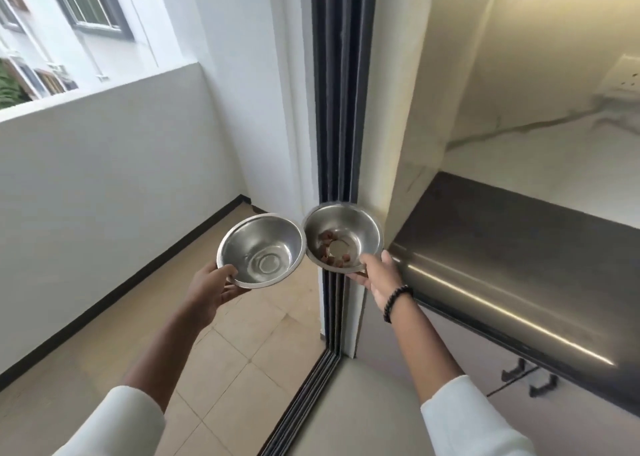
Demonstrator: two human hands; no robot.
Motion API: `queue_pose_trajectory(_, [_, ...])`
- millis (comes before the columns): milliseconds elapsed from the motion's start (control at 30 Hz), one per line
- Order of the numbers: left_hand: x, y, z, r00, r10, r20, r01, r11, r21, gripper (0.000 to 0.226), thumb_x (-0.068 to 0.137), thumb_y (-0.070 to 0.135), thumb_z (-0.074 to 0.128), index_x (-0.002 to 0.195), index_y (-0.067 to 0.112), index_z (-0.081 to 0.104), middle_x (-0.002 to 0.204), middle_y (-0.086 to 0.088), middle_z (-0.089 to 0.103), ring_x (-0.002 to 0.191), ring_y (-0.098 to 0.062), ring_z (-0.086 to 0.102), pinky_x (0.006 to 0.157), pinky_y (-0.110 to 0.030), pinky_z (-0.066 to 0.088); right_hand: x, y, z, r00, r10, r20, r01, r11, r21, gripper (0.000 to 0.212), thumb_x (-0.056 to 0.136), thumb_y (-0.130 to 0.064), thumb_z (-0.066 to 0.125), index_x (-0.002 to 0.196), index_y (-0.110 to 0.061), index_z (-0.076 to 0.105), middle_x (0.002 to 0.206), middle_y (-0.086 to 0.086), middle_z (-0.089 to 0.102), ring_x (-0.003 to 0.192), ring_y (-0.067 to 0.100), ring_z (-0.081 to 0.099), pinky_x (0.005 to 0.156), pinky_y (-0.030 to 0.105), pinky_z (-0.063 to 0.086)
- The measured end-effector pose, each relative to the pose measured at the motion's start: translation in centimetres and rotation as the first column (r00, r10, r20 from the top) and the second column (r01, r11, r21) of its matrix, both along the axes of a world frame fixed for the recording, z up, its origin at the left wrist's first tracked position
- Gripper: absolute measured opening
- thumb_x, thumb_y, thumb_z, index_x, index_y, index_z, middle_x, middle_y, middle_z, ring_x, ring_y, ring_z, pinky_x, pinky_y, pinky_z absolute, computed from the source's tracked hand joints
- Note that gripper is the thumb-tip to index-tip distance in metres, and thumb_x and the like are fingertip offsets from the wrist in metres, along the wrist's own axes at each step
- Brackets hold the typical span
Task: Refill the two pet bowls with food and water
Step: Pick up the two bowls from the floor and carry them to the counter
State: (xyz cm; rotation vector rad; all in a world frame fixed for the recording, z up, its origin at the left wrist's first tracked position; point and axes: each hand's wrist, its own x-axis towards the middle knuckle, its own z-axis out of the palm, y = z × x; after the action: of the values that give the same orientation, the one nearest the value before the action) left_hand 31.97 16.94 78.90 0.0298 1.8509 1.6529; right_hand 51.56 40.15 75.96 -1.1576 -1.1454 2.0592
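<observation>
My left hand (207,287) grips the near rim of a shiny steel bowl (261,249) holding a little water. My right hand (375,275) pinches a second steel bowl (343,236) with a few brown kibbles (327,244). Rims nearly touch above the door track (332,296); dark table (512,248) edge just right, tiled floor (242,362) open left.

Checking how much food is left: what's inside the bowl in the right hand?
A few brown kibble pieces lie in the right bowl, its metal bottom mostly bare. The right hand hides part of its near rim.
</observation>
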Motion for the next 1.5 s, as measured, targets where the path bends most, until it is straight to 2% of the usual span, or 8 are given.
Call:
queue_pose_trajectory(200, [9.0, 7.1, 0.1, 0.993, -0.115, 0.017, 0.115, 0.993, 0.017, 0.022, 0.093, -0.004, 0.049, 0.112, 0.002, 0.056, 0.094, -0.02, 0.06, 0.074, -0.033, 0.068, 0.052, -0.023, 0.059, 11.0, 5.5, -0.6, 0.995, -0.095, -0.028, 0.095, 0.995, -0.009, 0.041, 0.093, 0.0, 0.052, 0.133, -0.008, 0.047, 0.111, 0.012, 0.063, 0.09, 0.019, 0.069, 0.073, 0.035, 0.062])
queue_pose_trajectory(433, [19.4, 19.7, -1.9, 0.959, -0.284, -0.01, 0.284, 0.956, 0.078, 0.012, 0.091, -0.003, 0.049, 0.096, 0.004, 0.057, 0.08, -0.012, 0.059, 0.068, -0.023, 0.066, 0.051, -0.023, 0.057, 25.2, 13.2, -0.7, 0.954, -0.3, -0.004, 0.3, 0.954, 0.022, 0.033, 0.092, 0.003, 0.05, 0.122, -0.009, 0.049, 0.117, 0.012, 0.056, 0.094, 0.018, 0.063, 0.065, 0.033, 0.061])
queue_pose_trajectory(567, [25.6, 27.6, -3.2, 0.936, -0.352, 0.004, 0.35, 0.932, 0.092, 0.026, 0.089, -0.004, 0.051, 0.113, 0.003, 0.059, 0.084, -0.011, 0.062, 0.069, -0.022, 0.066, 0.052, -0.025, 0.058, 32.8, 16.9, -0.9, 0.894, -0.448, 0.013, 0.448, 0.894, 0.031, 0.033, 0.09, 0.005, 0.049, 0.121, -0.006, 0.048, 0.113, 0.014, 0.057, 0.088, 0.017, 0.065, 0.062, 0.032, 0.061])
queue_pose_trajectory(800, [33.9, 37.6, -4.4, 0.856, -0.516, 0.027, 0.511, 0.854, 0.098, 0.032, 0.091, 0.0, 0.057, 0.123, 0.003, 0.053, 0.106, -0.017, 0.066, 0.089, -0.025, 0.072, 0.06, -0.031, 0.062, 42.0, 21.2, -3.0, 0.777, -0.624, 0.086, 0.626, 0.779, -0.002, 0.045, 0.094, 0.006, 0.051, 0.135, -0.008, 0.043, 0.132, 0.018, 0.054, 0.108, 0.028, 0.064, 0.059, 0.031, 0.061])
queue_pose_trajectory(1000, [38.7, 42.8, -7.4, 0.796, -0.603, 0.05, 0.604, 0.797, 0.001, 0.03, 0.096, 0.005, 0.059, 0.124, 0.01, 0.052, 0.107, -0.012, 0.066, 0.093, -0.024, 0.071, 0.059, -0.03, 0.062, 45.8, 22.4, -5.5, 0.67, -0.729, 0.136, 0.742, 0.663, -0.103, 0.056, 0.09, 0.017, 0.048, 0.139, -0.009, 0.042, 0.135, 0.019, 0.051, 0.114, 0.034, 0.061, 0.051, 0.031, 0.06])
queue_pose_trajectory(1167, [40.1, 45.4, -10.4, 0.784, -0.615, 0.086, 0.621, 0.781, -0.066, 0.031, 0.097, 0.006, 0.059, 0.127, 0.01, 0.052, 0.103, -0.009, 0.068, 0.09, -0.022, 0.072, 0.064, -0.034, 0.061, 46.5, 23.8, -7.7, 0.618, -0.763, 0.186, 0.786, 0.6, -0.15, 0.054, 0.089, 0.019, 0.048, 0.136, -0.007, 0.044, 0.136, 0.021, 0.05, 0.119, 0.037, 0.057, 0.059, 0.037, 0.058])
queue_pose_trajectory(1300, [39.3, 46.6, -12.2, 0.785, -0.611, 0.096, 0.619, 0.774, -0.132, 0.039, 0.096, 0.008, 0.062, 0.133, 0.01, 0.048, 0.119, -0.013, 0.064, 0.1, -0.027, 0.069, 0.071, -0.038, 0.06, 46.4, 25.0, -9.0, 0.602, -0.774, 0.198, 0.798, 0.578, -0.17, 0.058, 0.087, 0.02, 0.049, 0.138, -0.005, 0.041, 0.137, 0.022, 0.047, 0.121, 0.037, 0.056, 0.066, 0.04, 0.06])
queue_pose_trajectory(1500, [38.4, 47.8, -13.4, 0.792, -0.597, 0.132, 0.611, 0.781, -0.131, 0.047, 0.096, 0.007, 0.061, 0.139, 0.013, 0.044, 0.132, -0.015, 0.057, 0.113, -0.031, 0.064, 0.091, -0.049, 0.058, 45.6, 26.0, -10.0, 0.576, -0.797, 0.181, 0.817, 0.553, -0.164, 0.058, 0.087, 0.018, 0.054, 0.138, -0.007, 0.042, 0.134, 0.019, 0.049, 0.12, 0.035, 0.057, 0.057, 0.032, 0.062])
